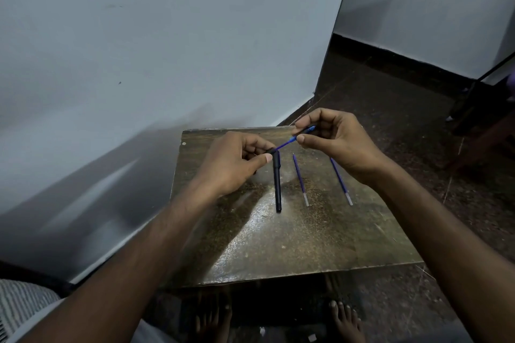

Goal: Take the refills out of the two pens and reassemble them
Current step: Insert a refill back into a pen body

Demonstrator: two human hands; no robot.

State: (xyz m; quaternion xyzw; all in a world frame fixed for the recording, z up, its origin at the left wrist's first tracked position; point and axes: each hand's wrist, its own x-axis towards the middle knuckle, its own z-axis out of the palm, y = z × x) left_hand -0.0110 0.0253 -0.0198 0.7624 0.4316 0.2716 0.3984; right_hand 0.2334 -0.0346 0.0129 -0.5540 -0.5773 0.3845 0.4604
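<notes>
While both hands grip it, the refill (284, 144) slants up-right from the barrel (269, 151).

Slim blue plastic refill (284, 144) partly drawn out of a black pen barrel end (271, 150), stretched in the air above the tabletop, slanting up and to the right. Far end of this refill tipped by a blue-and-black pen piece (306, 130); exact form of that piece unclear.

Second black plastic pen body (277, 182), slender and cylindrical, lying flat on the table, long axis running away from the viewer, upper end just below the held barrel.

Two loose blue refills with pale clear ends lying flat to the right: one (300, 180) near the black body, the other (341, 181) farther right, roughly parallel, apart from each other.
</notes>
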